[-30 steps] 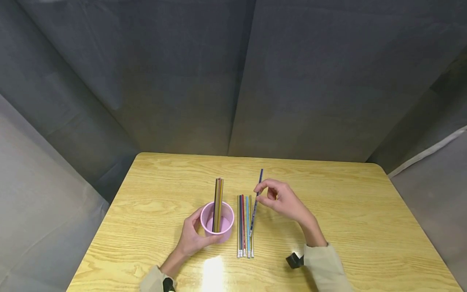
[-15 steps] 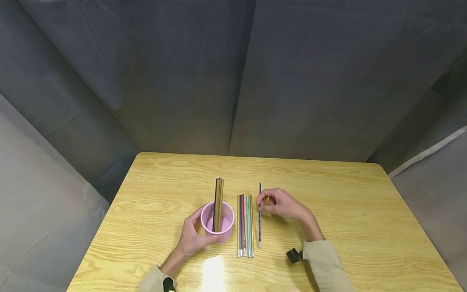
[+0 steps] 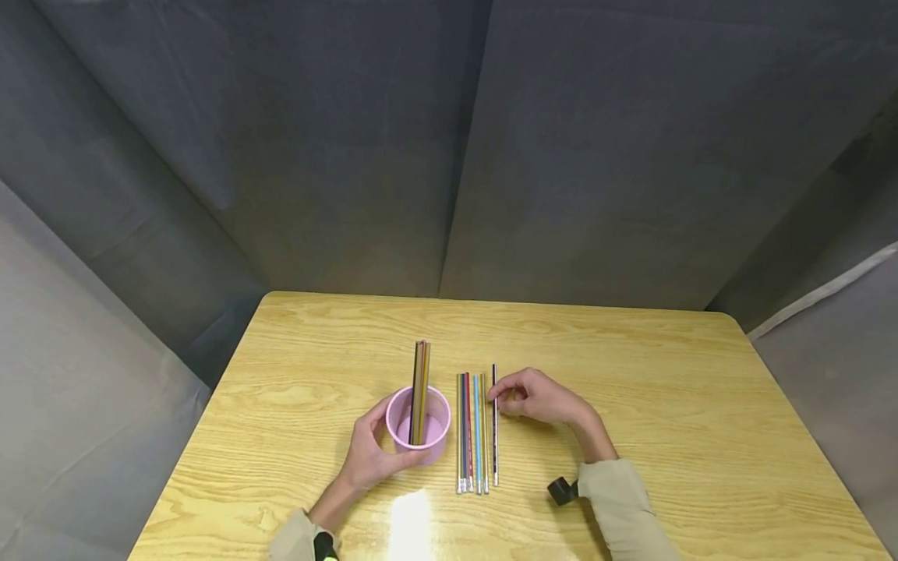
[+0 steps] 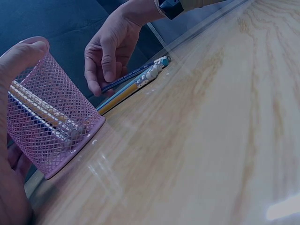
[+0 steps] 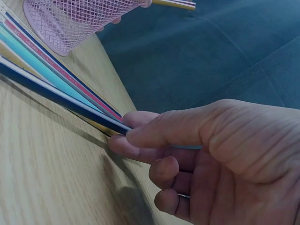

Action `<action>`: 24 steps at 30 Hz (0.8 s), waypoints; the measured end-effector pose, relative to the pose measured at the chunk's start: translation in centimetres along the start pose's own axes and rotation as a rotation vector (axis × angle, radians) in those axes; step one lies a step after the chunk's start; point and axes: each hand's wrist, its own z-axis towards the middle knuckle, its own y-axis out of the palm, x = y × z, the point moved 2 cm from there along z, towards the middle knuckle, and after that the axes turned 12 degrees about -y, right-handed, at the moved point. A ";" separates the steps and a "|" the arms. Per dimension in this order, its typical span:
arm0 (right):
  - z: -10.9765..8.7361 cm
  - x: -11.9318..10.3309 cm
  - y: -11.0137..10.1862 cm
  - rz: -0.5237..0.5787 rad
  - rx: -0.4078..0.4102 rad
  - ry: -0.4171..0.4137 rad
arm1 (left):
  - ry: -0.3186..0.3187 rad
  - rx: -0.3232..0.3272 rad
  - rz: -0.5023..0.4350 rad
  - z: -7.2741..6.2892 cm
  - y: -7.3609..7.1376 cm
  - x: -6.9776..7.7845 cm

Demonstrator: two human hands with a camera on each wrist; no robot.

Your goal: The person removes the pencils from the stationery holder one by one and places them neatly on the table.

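Observation:
My left hand (image 3: 372,452) grips a pink mesh pencil cup (image 3: 436,449), its thumb across the near side and fingers round the left. Several pencils (image 3: 419,389) stand in the cup, leaning together. To the right, my right hand (image 3: 543,400) pinches a dark blue pencil (image 5: 61,100) between thumb and fingertips. That pencil lies close beside a row of several pencils (image 3: 468,436) on the table, eraser ends toward me. Red, light blue, dark and gold ones show in the row. In the left wrist view the dark blue pencil (image 4: 133,75) sits low, near the row's eraser ends.
The wooden table (image 3: 337,351) carries the cup and the row. Grey cloth panels (image 3: 351,156) hang behind it and at both sides. A black wrist camera (image 3: 561,491) sticks out by the right sleeve.
My right hand has brought the dark blue pencil down and toward me, from slanting over the row to lying parallel at its right side. My left hand and the cup have stayed still.

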 end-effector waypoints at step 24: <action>0.2 0.1 0.3 -0.024 -0.058 0.009 | 0.000 -0.005 0.006 0.0 -0.1 0.0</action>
